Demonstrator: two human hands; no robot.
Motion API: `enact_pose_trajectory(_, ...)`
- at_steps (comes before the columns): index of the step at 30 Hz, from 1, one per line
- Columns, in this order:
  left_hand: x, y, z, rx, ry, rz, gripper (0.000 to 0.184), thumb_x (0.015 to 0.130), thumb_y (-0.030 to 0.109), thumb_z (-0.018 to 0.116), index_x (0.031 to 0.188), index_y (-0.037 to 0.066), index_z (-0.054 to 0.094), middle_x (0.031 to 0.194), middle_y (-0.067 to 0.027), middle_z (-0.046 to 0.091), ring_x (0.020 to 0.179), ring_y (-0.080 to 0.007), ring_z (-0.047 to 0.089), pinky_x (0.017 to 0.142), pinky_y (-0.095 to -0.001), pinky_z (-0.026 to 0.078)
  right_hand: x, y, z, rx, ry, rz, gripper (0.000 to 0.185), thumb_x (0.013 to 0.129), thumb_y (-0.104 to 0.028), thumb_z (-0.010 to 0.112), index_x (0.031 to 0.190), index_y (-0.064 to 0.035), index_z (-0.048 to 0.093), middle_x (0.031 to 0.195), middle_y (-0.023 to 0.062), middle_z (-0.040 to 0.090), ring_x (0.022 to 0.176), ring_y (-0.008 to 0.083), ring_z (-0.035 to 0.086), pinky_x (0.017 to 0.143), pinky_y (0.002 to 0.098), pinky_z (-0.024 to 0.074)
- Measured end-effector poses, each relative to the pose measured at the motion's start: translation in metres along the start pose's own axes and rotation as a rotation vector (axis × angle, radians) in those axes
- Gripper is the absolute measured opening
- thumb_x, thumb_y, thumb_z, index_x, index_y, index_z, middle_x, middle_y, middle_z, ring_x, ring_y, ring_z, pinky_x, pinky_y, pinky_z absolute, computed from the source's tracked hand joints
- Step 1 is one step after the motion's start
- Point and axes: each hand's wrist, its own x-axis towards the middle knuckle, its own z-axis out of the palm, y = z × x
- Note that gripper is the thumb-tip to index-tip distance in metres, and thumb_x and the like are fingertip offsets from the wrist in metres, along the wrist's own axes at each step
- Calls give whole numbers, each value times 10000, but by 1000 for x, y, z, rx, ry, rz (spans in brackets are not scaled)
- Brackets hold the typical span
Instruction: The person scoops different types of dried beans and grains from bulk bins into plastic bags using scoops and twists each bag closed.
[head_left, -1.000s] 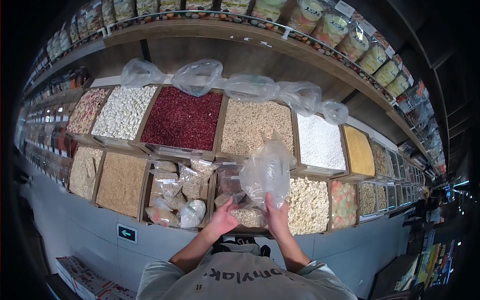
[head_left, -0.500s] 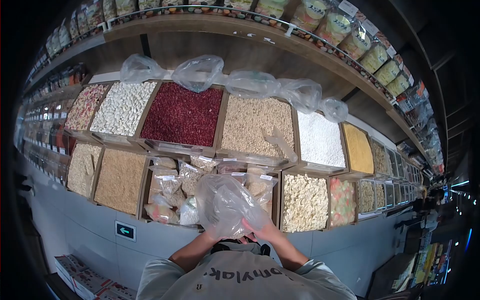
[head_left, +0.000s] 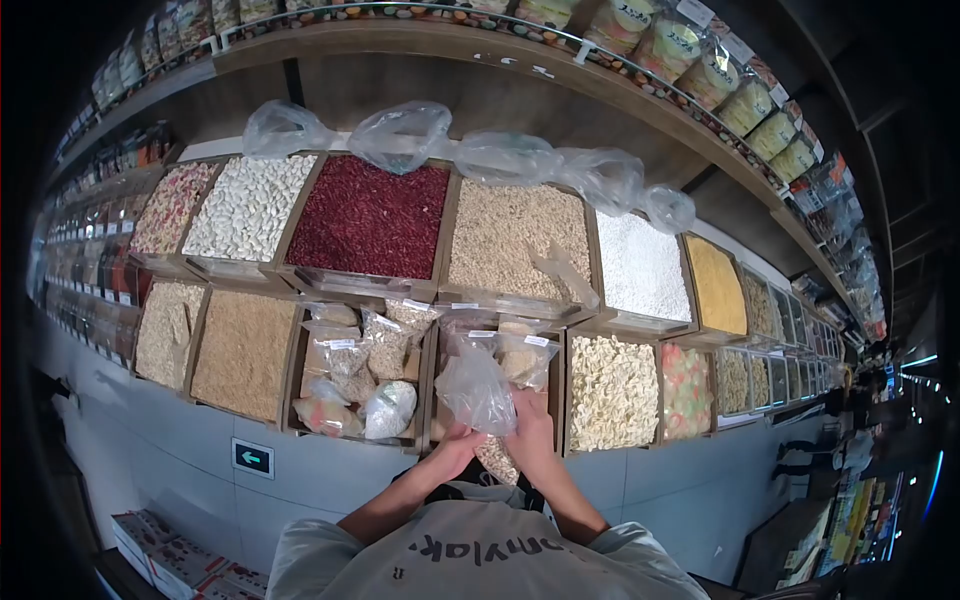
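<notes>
Both hands grip a clear plastic bag (head_left: pixel 474 388) in front of my body. Its loose upper part stands up, crumpled, above my fingers. Below them, the bag's lower part bulges with pale speckled beans or grains. My left hand (head_left: pixel 452 455) is closed at the left side of the bag's neck. On the other side, my right hand (head_left: pixel 532 428) pinches the plastic, with some fingertips hidden. Just beyond the bag, an open wooden bin (head_left: pixel 430 385) contains packed, labelled bags.
Dark red beans (head_left: pixel 370 215), white beans (head_left: pixel 248 208) and tan beans (head_left: pixel 515 235) fill the back row of bins. A scoop (head_left: pixel 565 272) lies on the tan beans. Bag rolls (head_left: pixel 400 135) line the back ledge. Cartons (head_left: pixel 165 555) stand on the floor at left.
The wide, puffed-out bag top has been drawn together into a narrower bunch. My hands have moved slightly up and inward round its neck, and the filled lower part now shows.
</notes>
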Motion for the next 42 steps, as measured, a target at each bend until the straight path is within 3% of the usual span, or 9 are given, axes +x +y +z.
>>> enact_pose_trajectory(7, -1, -28, 19, 47, 60, 130, 566, 1003, 212, 466, 1517, 84, 266, 1473, -86, 416, 1382, -220, 384, 1162, -397, 283, -24, -15, -9, -216, -121, -163, 252, 714, -93, 712, 948, -22, 652, 976, 125, 543, 911, 330, 541, 722, 432, 486)
enact_pose_trajectory(14, -14, -14, 51, -80, 450, 73, 370, 1035, 351, 402, 1268, 93, 530, 1208, -51, 625, 1126, -210, 584, 993, -389, 451, -63, -24, -8, -397, -162, -228, 351, 791, -175, 679, 1119, -53, 656, 1271, 182, 477, 1198, 403, 423, 1021, 541, 334)
enact_pose_trajectory(20, -20, -29, 48, -24, 472, 215, 383, 1029, 257, 412, 1351, 62, 479, 1252, -71, 590, 1148, -211, 574, 1027, -406, 430, -89, 5, -25, -9, -293, -302, 557, 833, -205, 716, 1346, -88, 532, 1425, 219, 363, 1343, 422, 331, 1094, 503, 292)
enact_pose_trajectory(23, -23, -32, 61, -8, 348, 181, 441, 1039, 261, 408, 1444, 89, 421, 1350, -76, 542, 1234, -210, 532, 1069, -396, 400, -100, 29, -23, 250, 70, 120, 636, 903, -189, 673, 1461, -96, 382, 1456, 181, 355, 1354, 357, 358, 1102, 436, 327)
enact_pose_trajectory(25, -20, -48, 57, -4, 309, 130, 435, 1036, 246, 422, 1437, 79, 425, 1354, -75, 540, 1251, -208, 519, 1079, -398, 390, -104, 62, -24, 1200, -125, 678, 672, 958, -155, 621, 1518, -97, 253, 1485, 132, 343, 1361, 267, 368, 1094, 378, 358)
enact_pose_trajectory(31, -12, -79, 64, 173, 297, -65, 455, 997, 185, 509, 1409, 9, 433, 1354, -89, 539, 1244, -201, 520, 1067, -387, 391, -142, 91, -32, 1506, -140, 759, 607, 950, -79, 612, 1479, -82, 313, 1338, 83, 526, 1187, 202, 567, 979, 379, 511)
enact_pose_trajectory(37, 1, -88, 54, 1000, 116, -155, 431, 964, 141, 586, 1340, -34, 469, 1282, -113, 564, 1147, -184, 553, 1027, -338, 394, -163, 95, -36, 1494, 26, 788, 466, 900, -39, 637, 1336, -36, 473, 1189, 107, 617, 1076, 216, 632, 930, 390, 541)
enact_pose_trajectory(40, 3, -92, 87, 845, 318, 431, 334, 898, 114, 643, 1190, -40, 592, 1194, -141, 610, 1142, -239, 539, 960, -360, 432, -169, 100, -35, 1586, 98, 825, 428, 881, -53, 650, 1283, -19, 508, 1144, 108, 636, 1041, 221, 647, 910, 391, 547)
enact_pose_trajectory(42, -2, -80, 112, 1532, 599, 910, 296, 862, 23, 626, 1155, -16, 626, 1155, -168, 614, 1158, -301, 530, 977, -377, 427, -165, 99, -36, 1569, 161, 831, 407, 884, -53, 648, 1264, -1, 512, 1141, 113, 641, 1030, 207, 652, 879, 367, 554)
